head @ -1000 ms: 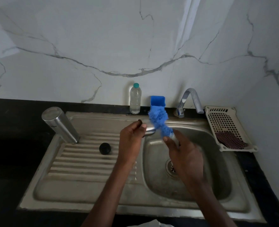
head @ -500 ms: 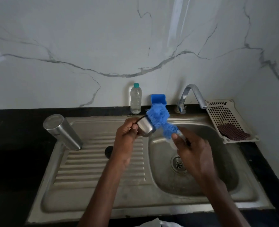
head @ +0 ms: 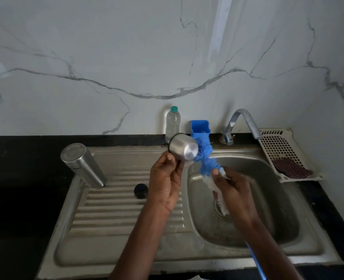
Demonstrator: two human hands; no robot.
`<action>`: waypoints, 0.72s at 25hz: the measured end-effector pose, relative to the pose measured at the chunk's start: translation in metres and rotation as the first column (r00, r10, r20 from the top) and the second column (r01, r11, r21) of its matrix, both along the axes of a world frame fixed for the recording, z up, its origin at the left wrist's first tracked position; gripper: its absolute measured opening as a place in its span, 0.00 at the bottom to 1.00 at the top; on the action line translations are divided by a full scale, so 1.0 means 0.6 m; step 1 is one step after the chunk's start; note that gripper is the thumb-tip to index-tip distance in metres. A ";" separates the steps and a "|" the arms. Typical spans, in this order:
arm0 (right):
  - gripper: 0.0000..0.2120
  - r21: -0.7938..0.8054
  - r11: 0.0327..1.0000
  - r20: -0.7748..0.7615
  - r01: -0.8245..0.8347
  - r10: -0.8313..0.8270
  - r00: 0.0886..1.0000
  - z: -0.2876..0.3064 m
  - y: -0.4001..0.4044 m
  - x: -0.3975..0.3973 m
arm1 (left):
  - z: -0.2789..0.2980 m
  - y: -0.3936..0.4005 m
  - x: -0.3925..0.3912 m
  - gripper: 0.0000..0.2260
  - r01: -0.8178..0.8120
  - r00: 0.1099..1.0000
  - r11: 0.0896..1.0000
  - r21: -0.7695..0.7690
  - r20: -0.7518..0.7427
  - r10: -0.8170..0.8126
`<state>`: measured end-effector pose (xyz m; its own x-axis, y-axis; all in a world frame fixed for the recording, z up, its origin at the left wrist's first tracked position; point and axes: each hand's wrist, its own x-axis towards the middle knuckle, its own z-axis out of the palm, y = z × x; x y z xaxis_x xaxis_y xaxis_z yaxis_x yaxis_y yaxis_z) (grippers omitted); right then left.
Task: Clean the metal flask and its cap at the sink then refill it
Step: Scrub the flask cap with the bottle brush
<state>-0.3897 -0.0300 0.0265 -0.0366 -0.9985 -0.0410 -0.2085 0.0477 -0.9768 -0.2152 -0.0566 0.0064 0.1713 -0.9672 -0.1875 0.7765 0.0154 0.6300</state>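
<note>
Up over the sink [head: 110, 249], the left hand [head: 165, 182] grips the steel cap [head: 183, 149] while the right hand [head: 235, 188] clasps a bottle brush [head: 204, 158] (blue bristles touching the cap's side). Meanwhile the metal flask [head: 82, 165] stands tilted on the drainboard, a small black stopper [head: 141, 190] near it.

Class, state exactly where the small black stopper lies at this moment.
In the head view the small black stopper lies on the ribbed draining board, left of the basin, between the upturned metal flask and the left hand.
</note>
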 end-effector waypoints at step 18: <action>0.21 -0.298 0.933 -0.703 -0.201 -0.072 0.708 0.048 -0.032 0.015 | -0.005 -0.006 0.001 0.11 -0.244 0.789 0.969 0.047 0.590 0.170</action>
